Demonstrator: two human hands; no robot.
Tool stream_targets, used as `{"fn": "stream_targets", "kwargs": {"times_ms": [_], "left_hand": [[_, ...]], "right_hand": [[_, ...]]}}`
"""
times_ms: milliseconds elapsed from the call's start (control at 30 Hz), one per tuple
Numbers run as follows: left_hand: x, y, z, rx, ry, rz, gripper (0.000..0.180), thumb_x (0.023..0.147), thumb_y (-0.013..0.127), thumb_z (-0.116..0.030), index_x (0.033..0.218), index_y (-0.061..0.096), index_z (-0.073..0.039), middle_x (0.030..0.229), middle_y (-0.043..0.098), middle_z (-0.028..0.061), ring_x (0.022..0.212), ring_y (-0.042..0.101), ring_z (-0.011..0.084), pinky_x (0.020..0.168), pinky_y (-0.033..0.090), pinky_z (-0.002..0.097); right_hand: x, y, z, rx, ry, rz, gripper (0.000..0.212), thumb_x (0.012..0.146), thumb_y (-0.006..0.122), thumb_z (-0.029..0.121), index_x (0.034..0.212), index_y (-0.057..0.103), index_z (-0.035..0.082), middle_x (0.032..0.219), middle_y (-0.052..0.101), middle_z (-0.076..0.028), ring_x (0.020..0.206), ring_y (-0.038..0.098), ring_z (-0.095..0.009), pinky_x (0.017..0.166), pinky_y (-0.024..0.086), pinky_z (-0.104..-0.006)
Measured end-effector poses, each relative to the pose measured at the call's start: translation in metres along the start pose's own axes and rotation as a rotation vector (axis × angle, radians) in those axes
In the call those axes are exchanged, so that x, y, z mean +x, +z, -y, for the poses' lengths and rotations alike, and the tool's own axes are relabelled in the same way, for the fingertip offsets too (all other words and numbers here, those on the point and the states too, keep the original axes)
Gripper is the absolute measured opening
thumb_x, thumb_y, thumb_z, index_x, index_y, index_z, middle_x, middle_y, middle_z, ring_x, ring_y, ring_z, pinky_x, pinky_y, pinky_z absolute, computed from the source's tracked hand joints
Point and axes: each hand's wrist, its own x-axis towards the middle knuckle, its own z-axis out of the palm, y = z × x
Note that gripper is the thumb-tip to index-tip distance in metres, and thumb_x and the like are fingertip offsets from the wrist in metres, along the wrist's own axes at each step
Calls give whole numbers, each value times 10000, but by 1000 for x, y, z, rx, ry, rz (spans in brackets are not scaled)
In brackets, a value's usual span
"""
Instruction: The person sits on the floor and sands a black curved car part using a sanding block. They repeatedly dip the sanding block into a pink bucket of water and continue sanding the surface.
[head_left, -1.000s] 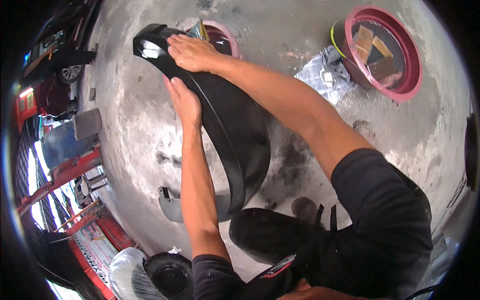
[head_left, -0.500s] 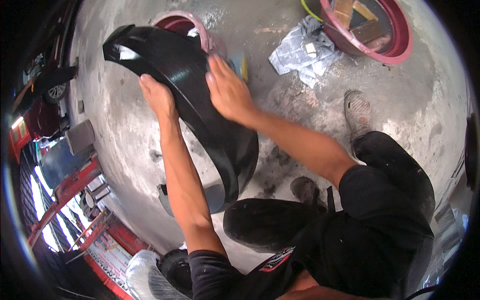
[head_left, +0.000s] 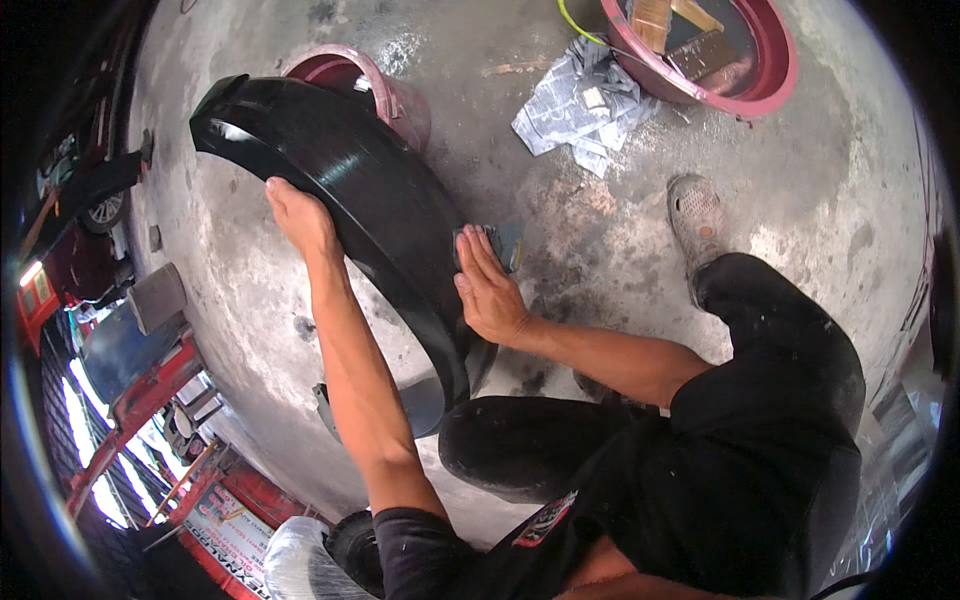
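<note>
A long, curved, glossy black car body panel (head_left: 350, 165), like a fender, stands tilted in front of me, its near end by my knee. My left hand (head_left: 302, 220) is closed on its inner left edge; some fingers are hidden. My right hand (head_left: 490, 285) lies on the panel's right edge, fingers together, pressing a thin dark grey sheet (head_left: 508, 247) that looks like sandpaper. Part of that sheet sticks out past the fingers.
A pink bucket (head_left: 405, 110) stands behind the panel. At the far right a pink basin (head_left: 785, 70) holds water and several blocks, beside a crumpled grey cloth (head_left: 570, 105) on the concrete floor (head_left: 600, 240). Red metal framework (head_left: 140, 390) lines the left.
My right hand has slid down the panel toward me with the sheet. My left hand keeps its hold on the edge. The whole view has shifted slightly.
</note>
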Motion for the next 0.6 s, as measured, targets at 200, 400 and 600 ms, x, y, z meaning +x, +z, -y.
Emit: {"fn": "stream_targets", "kwargs": {"times_ms": [200, 400, 600], "left_hand": [[-5, 2, -3, 2, -59, 75, 652, 1101, 304, -409, 1431, 479, 126, 1513, 487, 276, 1417, 451, 363, 1184, 304, 379], [-3, 4, -9, 20, -34, 22, 657, 1103, 299, -410, 1436, 474, 129, 1517, 480, 285, 1425, 445, 372, 1190, 299, 379], [0, -2, 8, -20, -40, 40, 644, 1105, 304, -396, 1440, 466, 130, 1520, 474, 285, 1431, 437, 362, 1191, 302, 379]], "right_hand": [[114, 10, -7, 35, -84, -12, 507, 1042, 500, 159, 1441, 412, -141, 1430, 509, -336, 1402, 436, -465, 1181, 360, -484], [44, -8, -9, -16, -108, 26, 490, 1039, 508, 152, 1447, 434, -109, 1494, 463, -303, 1433, 391, -471, 1191, 340, -495], [48, -9, -13, -7, -111, 64, 515, 1045, 501, 161, 1478, 396, -98, 1497, 457, -307, 1405, 423, -478, 1180, 360, -501]]}}
